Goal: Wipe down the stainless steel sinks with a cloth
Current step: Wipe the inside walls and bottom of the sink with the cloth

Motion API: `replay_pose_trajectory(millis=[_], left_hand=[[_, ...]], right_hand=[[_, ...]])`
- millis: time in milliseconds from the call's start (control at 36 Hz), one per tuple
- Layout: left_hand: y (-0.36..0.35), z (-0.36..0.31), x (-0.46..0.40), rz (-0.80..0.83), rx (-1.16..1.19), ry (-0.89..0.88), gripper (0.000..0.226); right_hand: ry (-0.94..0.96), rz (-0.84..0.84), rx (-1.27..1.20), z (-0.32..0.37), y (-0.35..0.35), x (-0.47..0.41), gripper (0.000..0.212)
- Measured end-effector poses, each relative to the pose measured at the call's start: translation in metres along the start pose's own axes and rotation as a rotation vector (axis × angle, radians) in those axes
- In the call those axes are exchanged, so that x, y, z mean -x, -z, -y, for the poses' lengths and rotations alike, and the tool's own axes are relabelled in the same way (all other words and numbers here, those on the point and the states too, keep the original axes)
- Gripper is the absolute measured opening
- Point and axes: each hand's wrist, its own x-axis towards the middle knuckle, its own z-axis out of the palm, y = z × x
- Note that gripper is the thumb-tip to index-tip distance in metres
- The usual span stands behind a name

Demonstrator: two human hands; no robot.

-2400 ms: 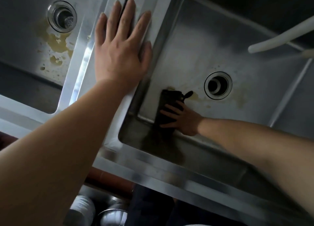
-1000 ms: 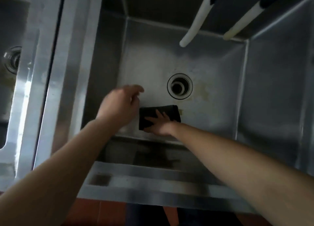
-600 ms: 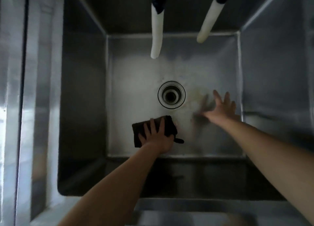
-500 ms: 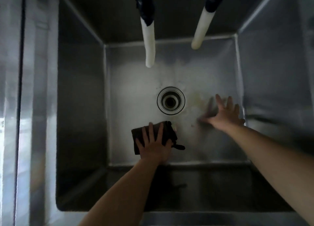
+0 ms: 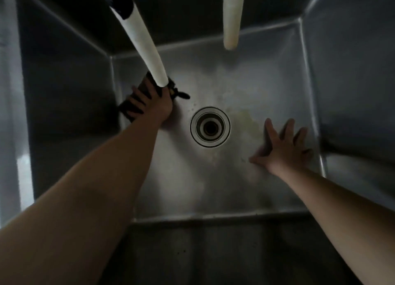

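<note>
Down inside one deep steel sink, nearest me, both my bare forearms reach over the front wall. Right of the drain, my right hand lies flat on the sink floor, fingers spread wide, holding nothing. A yellowish stain sits between that hand and the drain. Farther off, left of the drain, my left hand presses the one dark cloth against the floor where it meets the left wall; my grip there is a flat palm with fingers splayed over the fabric. The cloth's long axis runs diagonally, from near-left to far-right, with a small loop poking out toward the drain. Two white hoses hang from above: the left hose slants down and its tip covers the cloth's far end; the right hose hangs clear near the back wall.
</note>
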Motion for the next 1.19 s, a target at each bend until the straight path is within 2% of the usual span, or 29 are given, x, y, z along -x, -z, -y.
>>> replay_pose_trajectory(millis=[83, 167, 278, 472, 583, 639, 778, 889, 1056, 1194], left_hand=[[0.005, -0.029, -0.019, 0.065, 0.046, -0.022, 0.086], [-0.009, -0.038, -0.013, -0.004, -0.062, -0.214, 0.074], [-0.032, -0.003, 0.013, -0.005, -0.193, -0.428, 0.070], [-0.063, 0.084, 0.085, -0.082, -0.258, -0.517, 0.065], [-0.060, 0.092, 0.084, -0.072, -0.283, -0.549, 0.064], [-0.057, 0.079, 0.073, -0.095, -0.253, -0.483, 0.065], [-0.036, -0.005, 0.019, -0.127, -0.048, -0.126, 0.068], [-0.020, -0.073, -0.016, -0.123, 0.077, -0.037, 0.069], [-0.041, -0.124, -0.002, -0.156, -0.011, -0.192, 0.076], [-0.072, -0.131, 0.028, -0.094, -0.185, -0.584, 0.065]], right_hand=[[0.000, 0.008, -0.013, 0.000, -0.001, -0.002, 0.124], [-0.003, 0.019, -0.011, 0.000, 0.000, -0.001, 0.123], [-0.002, 0.048, -0.023, 0.004, 0.004, 0.002, 0.122], [0.007, 0.067, -0.045, 0.001, 0.007, 0.004, 0.121], [0.002, 0.052, -0.044, 0.001, 0.004, 0.003, 0.122], [0.009, 0.037, -0.037, 0.000, 0.002, 0.001, 0.121], [-0.009, -0.003, 0.002, -0.002, -0.005, -0.001, 0.118], [0.007, -0.026, -0.028, -0.005, -0.011, -0.005, 0.117], [0.026, -0.032, -0.047, -0.008, -0.016, -0.006, 0.117], [0.030, -0.011, -0.062, -0.008, -0.012, -0.006, 0.116]])
